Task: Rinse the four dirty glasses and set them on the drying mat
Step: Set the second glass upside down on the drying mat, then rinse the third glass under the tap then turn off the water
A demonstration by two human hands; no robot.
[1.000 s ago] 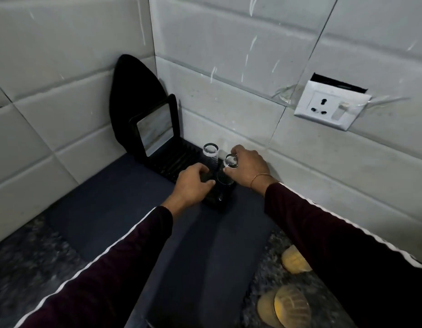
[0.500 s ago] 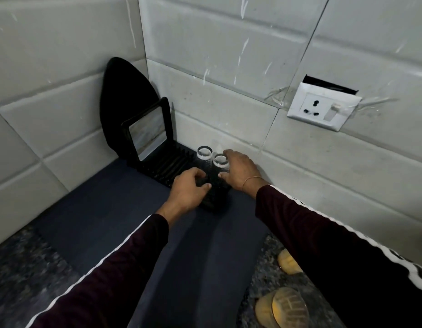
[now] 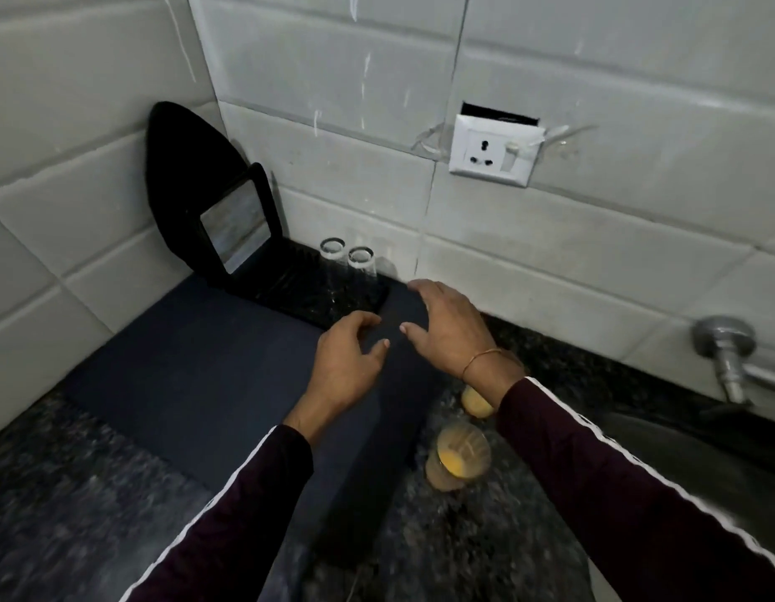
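Both hands hang slack-fingered and hold nothing, the left hand [image 3: 349,362] and right hand [image 3: 446,328] hovering just in front of the black ridged drying mat [image 3: 290,288]. Two clear glasses [image 3: 346,271] stand mouth-down on that mat, likely so they drain. Two yellow-stained glasses [image 3: 457,460] wait right of it, towards the tap [image 3: 729,362], probably next.

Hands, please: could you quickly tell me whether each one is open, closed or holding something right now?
Left hand: open, fingers loosely curled, holding nothing.
Right hand: open, fingers spread, holding nothing.
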